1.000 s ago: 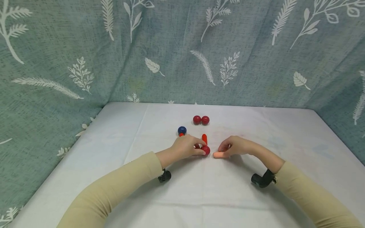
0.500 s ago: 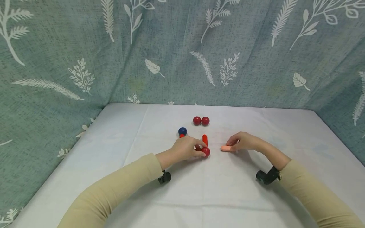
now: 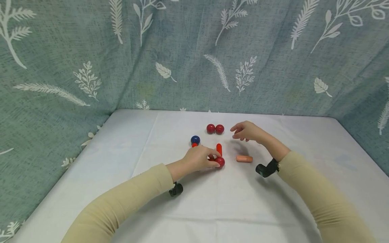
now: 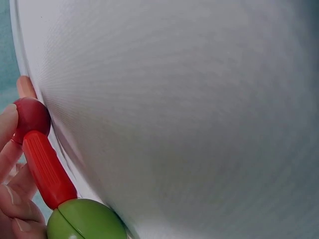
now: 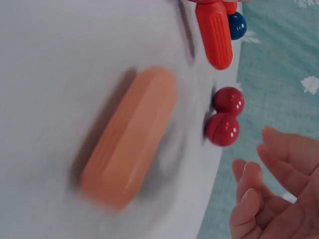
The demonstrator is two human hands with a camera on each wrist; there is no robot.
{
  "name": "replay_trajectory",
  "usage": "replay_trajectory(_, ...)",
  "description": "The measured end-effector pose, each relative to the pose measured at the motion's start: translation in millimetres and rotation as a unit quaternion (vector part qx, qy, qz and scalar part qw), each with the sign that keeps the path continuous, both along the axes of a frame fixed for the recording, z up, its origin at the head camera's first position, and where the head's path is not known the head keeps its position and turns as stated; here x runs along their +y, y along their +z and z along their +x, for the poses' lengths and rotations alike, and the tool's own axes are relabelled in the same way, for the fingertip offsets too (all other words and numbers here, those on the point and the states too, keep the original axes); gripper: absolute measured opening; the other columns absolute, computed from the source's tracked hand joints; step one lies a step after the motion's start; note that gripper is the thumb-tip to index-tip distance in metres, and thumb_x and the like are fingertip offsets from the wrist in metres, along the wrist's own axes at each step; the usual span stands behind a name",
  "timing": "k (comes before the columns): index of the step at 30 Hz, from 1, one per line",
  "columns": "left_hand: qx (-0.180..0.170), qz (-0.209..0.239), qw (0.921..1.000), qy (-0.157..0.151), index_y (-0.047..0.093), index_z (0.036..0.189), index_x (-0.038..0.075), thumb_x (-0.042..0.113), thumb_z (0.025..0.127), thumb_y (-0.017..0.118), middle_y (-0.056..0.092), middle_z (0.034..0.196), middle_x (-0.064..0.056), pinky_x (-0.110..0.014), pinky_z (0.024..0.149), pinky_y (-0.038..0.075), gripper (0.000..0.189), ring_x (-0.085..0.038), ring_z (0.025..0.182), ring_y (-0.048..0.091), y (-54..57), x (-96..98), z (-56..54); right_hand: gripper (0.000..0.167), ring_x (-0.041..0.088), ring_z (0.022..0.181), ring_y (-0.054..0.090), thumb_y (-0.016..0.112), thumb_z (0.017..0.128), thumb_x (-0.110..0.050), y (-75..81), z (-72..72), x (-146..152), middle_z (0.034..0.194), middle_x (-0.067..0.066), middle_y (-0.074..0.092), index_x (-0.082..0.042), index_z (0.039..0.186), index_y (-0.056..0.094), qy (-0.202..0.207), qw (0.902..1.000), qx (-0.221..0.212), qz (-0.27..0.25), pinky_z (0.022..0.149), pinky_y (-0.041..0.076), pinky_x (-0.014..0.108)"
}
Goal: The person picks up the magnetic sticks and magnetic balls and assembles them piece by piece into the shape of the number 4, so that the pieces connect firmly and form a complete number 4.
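My left hand (image 3: 197,158) pinches a glossy red ball (image 3: 220,162) between thumb and fingers, low over the white table. In the left wrist view a ridged red stick (image 4: 49,169) runs from that ball to a green ball (image 4: 87,220). Another red stick (image 3: 219,149) points away from the held ball, and a blue ball (image 3: 195,140) sits beyond the hand. My right hand (image 3: 248,131) hovers with nothing in its fingers, right of two touching red balls (image 3: 219,129). Below it lies a loose orange stick (image 3: 244,158).
A white cloth covers the table (image 3: 255,209). Its far edge meets a green leaf-patterned curtain (image 3: 188,60). A dark camera (image 3: 267,168) sits on the right wrist, another camera (image 3: 175,189) on the left.
The right hand carried the orange stick right and a little away, let it go on the table, then moved up toward the two red balls. The left hand has stayed in place.
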State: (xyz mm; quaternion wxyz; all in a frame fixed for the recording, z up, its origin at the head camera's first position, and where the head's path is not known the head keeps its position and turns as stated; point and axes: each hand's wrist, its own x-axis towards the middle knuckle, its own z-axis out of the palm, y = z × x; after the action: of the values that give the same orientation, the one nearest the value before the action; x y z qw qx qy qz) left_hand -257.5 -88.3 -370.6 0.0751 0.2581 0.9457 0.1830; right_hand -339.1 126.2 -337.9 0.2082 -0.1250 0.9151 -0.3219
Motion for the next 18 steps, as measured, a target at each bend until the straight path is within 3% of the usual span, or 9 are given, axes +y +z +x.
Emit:
replay_trajectory(7,0.011,0.004,0.9999,-0.01,0.068,0.111,0.021,0.034,0.078,0.071,0.069,0.093,0.004,-0.017,0.06,0.043,0.035,-0.006,0.075,0.055,-1.2,-0.3,-0.4,0.046,0.021,0.081,0.058,0.06,0.088,-0.015,-2.1,-16.8,-30.8,0.126,0.017,0.051,-0.008,0.132,0.048,-0.072,0.9969,-0.011,-0.032,0.064,0.049,0.027)
replay_trajectory(13,0.015,0.01,0.9997,-0.015,0.068,0.11,0.022,0.034,0.078,0.072,0.068,0.087,0.007,-0.017,0.055,0.04,0.034,-0.007,0.071,0.053,-0.5,-0.4,0.2,0.051,0.012,0.058,0.054,0.06,0.087,-0.013,-9.5,-28.7,-45.5,0.136,0.018,0.042,-0.011,0.135,0.045,-0.105,0.9931,-0.018,-0.05,0.061,0.05,0.026)
replay_trajectory(18,0.012,0.007,0.9998,-0.011,0.068,0.111,0.022,0.034,0.078,0.071,0.068,0.084,0.008,-0.017,0.053,0.039,0.035,-0.008,0.069,0.052,-0.2,-0.6,0.5,0.045,0.008,0.048,0.047,0.06,0.087,-0.013,-16.7,-36.6,-52.8,0.129,0.018,0.048,-0.012,0.131,0.051,-0.112,0.9932,-0.006,-0.03,0.051,0.046,0.022)
